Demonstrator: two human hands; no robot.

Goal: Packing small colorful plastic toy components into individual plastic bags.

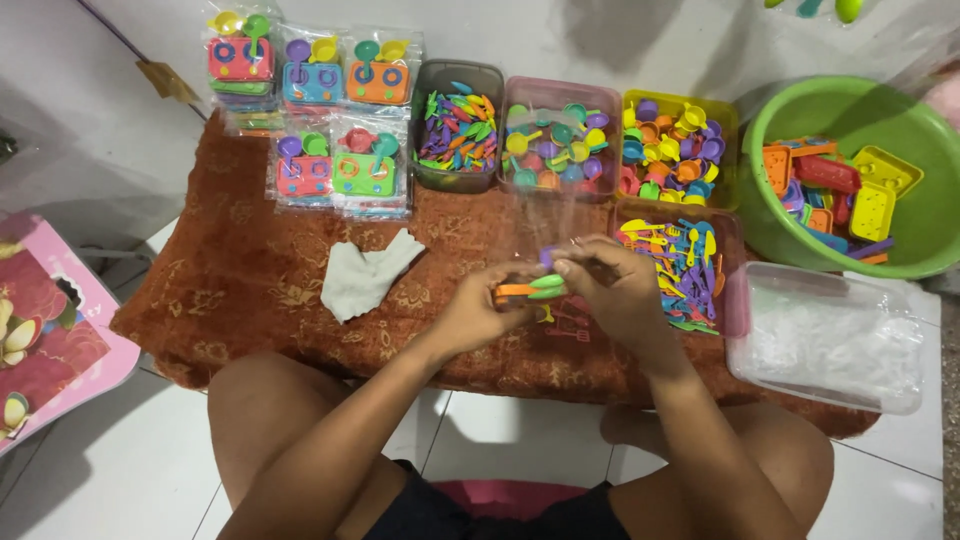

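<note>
Brown rug (250, 290), fingers (575, 268) pinching toy utensils (530, 290)

Your arms are bare from shoulder to wrist — no sleeves, no watch, no rings or bands on the left hand (478, 312) or right hand (612, 290). Legs bare at the knees. You wear black shorts (500, 512) — plain, dark, no markings visible.

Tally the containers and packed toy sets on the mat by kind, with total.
Packed toy stove sets in clear bags: 5
Small rectangular tubs of loose toy pieces: 4
Green round basin: 1
Clear tub of empty bags: 1
Total: 11
Both hands, left hand and right hand, hold small toy pieces.
</note>
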